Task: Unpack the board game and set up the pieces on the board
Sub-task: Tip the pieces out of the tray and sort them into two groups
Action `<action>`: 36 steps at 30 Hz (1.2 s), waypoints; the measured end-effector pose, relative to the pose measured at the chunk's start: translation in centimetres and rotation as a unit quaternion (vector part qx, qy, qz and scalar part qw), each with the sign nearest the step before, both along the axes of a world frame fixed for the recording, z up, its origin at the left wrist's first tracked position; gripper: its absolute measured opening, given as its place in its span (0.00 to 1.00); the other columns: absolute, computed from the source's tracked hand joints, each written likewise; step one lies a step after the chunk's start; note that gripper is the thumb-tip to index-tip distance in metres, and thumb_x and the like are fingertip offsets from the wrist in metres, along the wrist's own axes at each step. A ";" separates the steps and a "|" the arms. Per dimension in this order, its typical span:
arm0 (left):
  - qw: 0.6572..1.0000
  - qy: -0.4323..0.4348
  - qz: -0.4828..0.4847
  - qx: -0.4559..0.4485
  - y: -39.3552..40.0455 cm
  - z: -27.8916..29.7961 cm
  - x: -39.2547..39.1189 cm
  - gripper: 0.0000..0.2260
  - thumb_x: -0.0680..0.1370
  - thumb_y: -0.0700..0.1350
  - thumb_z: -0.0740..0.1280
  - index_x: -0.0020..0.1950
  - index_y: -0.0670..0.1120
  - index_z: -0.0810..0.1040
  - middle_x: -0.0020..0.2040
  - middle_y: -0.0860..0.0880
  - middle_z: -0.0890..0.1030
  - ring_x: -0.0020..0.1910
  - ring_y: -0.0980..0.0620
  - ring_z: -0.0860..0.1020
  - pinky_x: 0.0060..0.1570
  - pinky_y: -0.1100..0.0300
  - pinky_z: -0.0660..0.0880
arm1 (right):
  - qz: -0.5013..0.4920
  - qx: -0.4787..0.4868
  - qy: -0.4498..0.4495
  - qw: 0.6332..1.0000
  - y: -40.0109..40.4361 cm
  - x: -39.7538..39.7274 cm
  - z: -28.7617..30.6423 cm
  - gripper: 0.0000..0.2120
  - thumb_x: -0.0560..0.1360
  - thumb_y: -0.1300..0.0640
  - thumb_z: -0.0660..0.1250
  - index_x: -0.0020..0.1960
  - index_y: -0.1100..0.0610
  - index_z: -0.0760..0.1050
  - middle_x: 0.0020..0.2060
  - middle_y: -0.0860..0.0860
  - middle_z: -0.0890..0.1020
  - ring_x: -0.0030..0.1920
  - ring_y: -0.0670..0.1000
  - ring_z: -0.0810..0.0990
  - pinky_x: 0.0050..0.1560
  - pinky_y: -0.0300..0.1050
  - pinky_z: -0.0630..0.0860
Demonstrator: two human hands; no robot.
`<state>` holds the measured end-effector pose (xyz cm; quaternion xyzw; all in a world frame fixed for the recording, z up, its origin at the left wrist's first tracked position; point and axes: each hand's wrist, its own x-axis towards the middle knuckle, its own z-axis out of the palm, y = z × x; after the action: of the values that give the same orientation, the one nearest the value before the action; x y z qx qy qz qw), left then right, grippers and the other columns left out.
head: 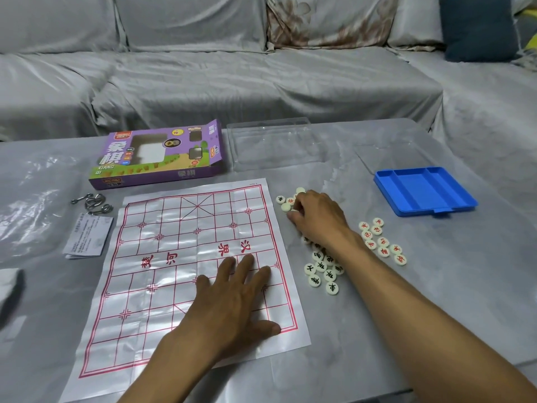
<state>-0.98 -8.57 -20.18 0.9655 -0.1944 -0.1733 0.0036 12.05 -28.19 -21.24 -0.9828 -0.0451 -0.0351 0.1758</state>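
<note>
**Right hand picking at pieces beside the sheet, left hand pinning the sheet flat**

The right hand (316, 216) sits just right of the thin white paper board sheet with red grid lines (186, 266), fingers curled down over a few small round cream-white game discs (286, 202). A disc seems pinched at the fingertips, but the knuckles hide the contact, so I cannot tell if one is really held. The left hand (232, 295) lies flat on the sheet's near right part, fingers straight and spread, holding nothing; likely it keeps the creased sheet from sliding or curling. No disc stands on the sheet yet.

More discs lie loose right of the sheet: black-marked ones (325, 271) under the right forearm, red-marked ones (380, 242) further right.

The blue plastic compartment tray (424, 190), well right of the sheet, holds nothing. The clear plastic blister tray (270, 146) behind the sheet looks emptied too. The purple cardboard game box (157, 155) lies behind the sheet with its end flap open; contents not visible.
</note>
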 end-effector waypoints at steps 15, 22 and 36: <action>1.000 0.017 0.000 0.011 -0.1 0.3 0.1 0.38 0.73 0.72 0.57 0.76 0.60 0.46 0.78 0.56 0.43 0.77 0.47 0.44 0.71 0.43 0.57 | 0.032 0.035 -0.001 0.999 -3.4 -0.3 0.2 0.07 0.73 0.49 0.68 0.48 0.50 0.80 0.45 0.47 0.80 0.48 0.49 0.75 0.48 0.47 0.75; 1.000 0.020 0.000 0.017 -0.1 0.2 0.1 0.39 0.71 0.74 0.54 0.76 0.60 0.46 0.78 0.56 0.43 0.77 0.47 0.45 0.70 0.43 0.58 | -0.148 0.010 0.167 0.975 -8.6 0.0 2.7 0.02 0.71 0.56 0.69 0.42 0.54 0.79 0.40 0.51 0.83 0.43 0.52 0.81 0.50 0.52 0.80; 1.000 0.008 -0.001 0.006 -0.2 0.2 0.0 0.37 0.73 0.72 0.57 0.76 0.60 0.46 0.78 0.55 0.44 0.77 0.46 0.44 0.71 0.43 0.58 | 0.127 -0.064 -0.039 0.989 -1.2 0.1 -0.5 0.17 0.79 0.54 0.60 0.68 0.51 0.71 0.63 0.48 0.72 0.60 0.54 0.69 0.58 0.51 0.67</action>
<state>-0.95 -8.74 -19.99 0.9637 -0.1947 -0.1826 -0.0004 12.18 -29.39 -21.75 -0.9763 -0.1781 -0.0480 0.1132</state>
